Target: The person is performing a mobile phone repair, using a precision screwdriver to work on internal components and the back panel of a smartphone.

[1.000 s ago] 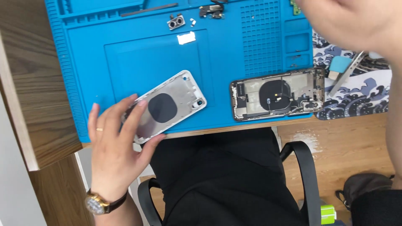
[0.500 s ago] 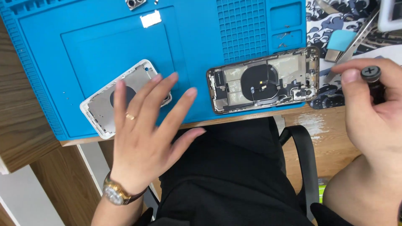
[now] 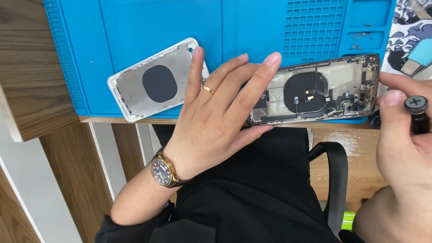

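two phone housings lay on the work mat (image 3: 135,27) at the desk's near edge: empty back shell (image 3: 153,81) left, gutted phone frame (image 3: 319,90) right. left hand (image 3: 216,121) sat between them, screwdriver (image 3: 417,112) in right hand (image 3: 405,148) far right.

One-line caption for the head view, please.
Left hand spread between an empty white phone housing and an opened phone chassis on a blue repair mat; right hand grips a screwdriver.
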